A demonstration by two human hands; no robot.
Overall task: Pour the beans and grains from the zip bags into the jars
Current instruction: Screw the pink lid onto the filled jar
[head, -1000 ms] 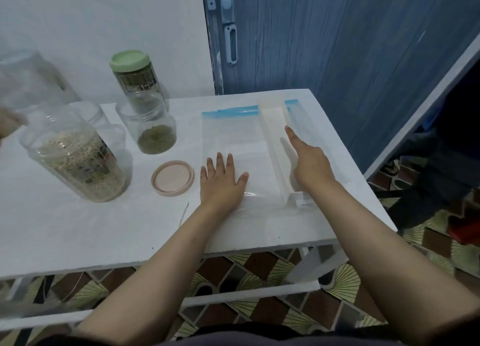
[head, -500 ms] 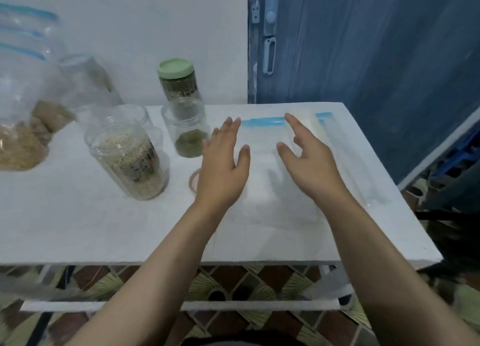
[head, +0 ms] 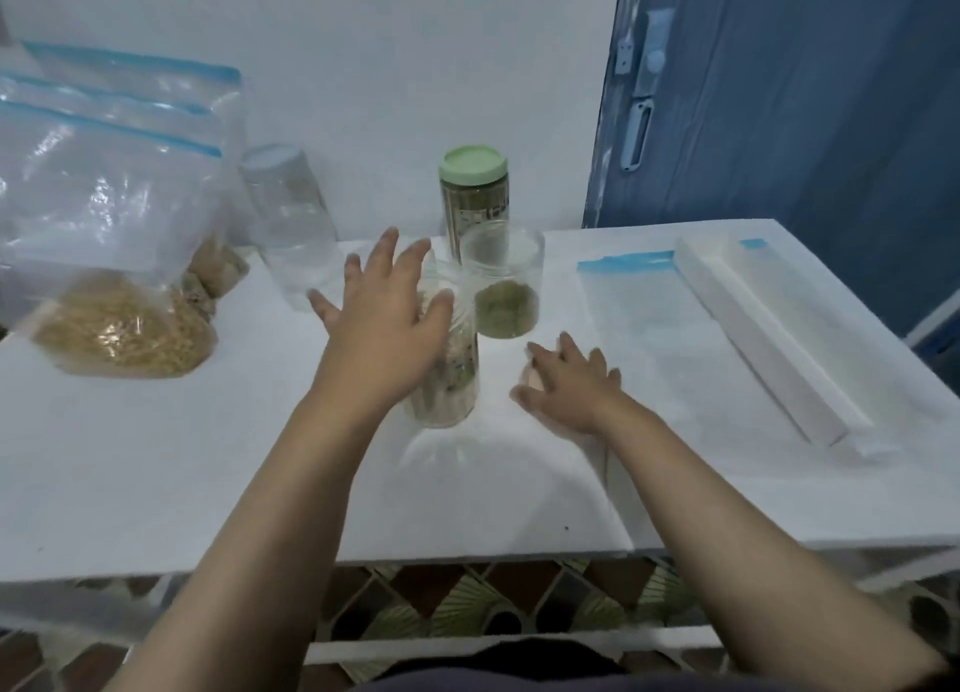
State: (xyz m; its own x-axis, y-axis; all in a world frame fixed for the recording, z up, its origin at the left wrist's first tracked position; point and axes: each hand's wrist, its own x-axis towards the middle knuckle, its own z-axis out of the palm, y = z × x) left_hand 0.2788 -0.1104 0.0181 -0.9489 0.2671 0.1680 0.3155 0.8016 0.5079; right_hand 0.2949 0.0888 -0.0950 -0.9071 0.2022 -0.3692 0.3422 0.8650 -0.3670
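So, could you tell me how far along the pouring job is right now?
Done: an empty zip bag lies flat, and two open jars, the grain jar and the green-bean jar, are partly filled. In hand: nothing; left hand and right hand hover open. Left: the full zip bags by the wall.

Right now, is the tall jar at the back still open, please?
No, the tall jar carries a green lid.

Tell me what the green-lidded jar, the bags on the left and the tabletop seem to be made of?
The tall jar with the pale green lid looks like clear plastic or glass, I cannot tell which; its lid seems matte plastic. The clear zip bags with blue strips are thin glossy plastic film, judging by crinkles and glare. The white table looks painted, matte; what lies underneath is unclear.
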